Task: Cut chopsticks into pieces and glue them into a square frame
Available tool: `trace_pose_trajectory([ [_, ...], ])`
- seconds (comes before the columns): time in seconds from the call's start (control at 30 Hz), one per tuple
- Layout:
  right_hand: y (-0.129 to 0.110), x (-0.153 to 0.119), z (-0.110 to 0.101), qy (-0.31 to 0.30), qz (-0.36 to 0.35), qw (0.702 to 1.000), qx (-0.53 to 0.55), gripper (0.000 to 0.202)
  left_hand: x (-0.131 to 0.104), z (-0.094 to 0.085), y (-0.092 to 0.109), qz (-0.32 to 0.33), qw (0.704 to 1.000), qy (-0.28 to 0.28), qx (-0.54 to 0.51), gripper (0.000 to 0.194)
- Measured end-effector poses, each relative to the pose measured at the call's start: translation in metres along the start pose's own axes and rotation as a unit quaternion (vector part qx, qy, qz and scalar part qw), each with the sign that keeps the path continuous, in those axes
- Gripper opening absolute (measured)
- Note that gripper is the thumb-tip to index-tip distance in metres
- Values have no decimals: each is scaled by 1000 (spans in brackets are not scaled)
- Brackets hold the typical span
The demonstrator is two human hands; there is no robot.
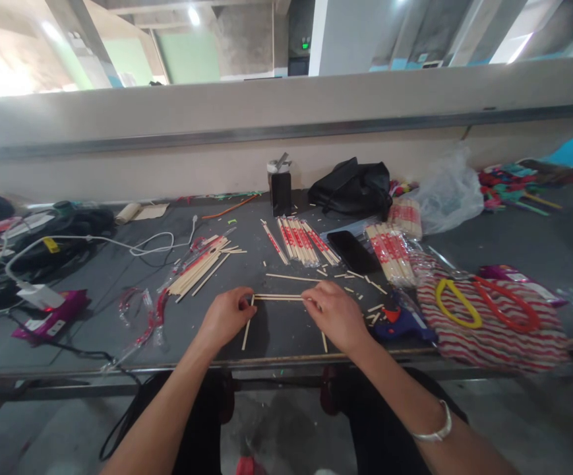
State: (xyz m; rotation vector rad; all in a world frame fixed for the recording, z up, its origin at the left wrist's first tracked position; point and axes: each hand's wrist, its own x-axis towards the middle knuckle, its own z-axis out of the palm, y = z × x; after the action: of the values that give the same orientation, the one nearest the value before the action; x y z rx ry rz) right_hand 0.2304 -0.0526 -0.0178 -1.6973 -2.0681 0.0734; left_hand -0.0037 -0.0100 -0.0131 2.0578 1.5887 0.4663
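Between my two hands stretch thin wooden chopsticks, lying crosswise just above or on the dark table. My left hand pinches their left end, where another stick slants toward the table's front edge. At the right end, my right hand closes its fingertips on the chopsticks; a further stick shows partly below it. My fingers hide how the corners meet. A loose chopstick lies just beyond. Right of my right hand rests a blue glue gun, with short cut stick pieces scattered about.
Loose chopsticks and torn wrappers lie left. Behind are wrapped chopsticks, a phone and a black bag. Scissors lie on striped fabric at right. A white cable crosses the left side.
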Motion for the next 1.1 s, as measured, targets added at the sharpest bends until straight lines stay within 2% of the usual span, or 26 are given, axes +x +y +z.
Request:
trace_pose_trajectory([
  [0.23,0,9,1,-14,-22,999,-32,15,0,-1,-2,0,1000,-7,-11,37],
  [1.1,-3,6,3,-52,-58,996,-38,21,1,-4,1,-5,1000,-9,-3,38],
])
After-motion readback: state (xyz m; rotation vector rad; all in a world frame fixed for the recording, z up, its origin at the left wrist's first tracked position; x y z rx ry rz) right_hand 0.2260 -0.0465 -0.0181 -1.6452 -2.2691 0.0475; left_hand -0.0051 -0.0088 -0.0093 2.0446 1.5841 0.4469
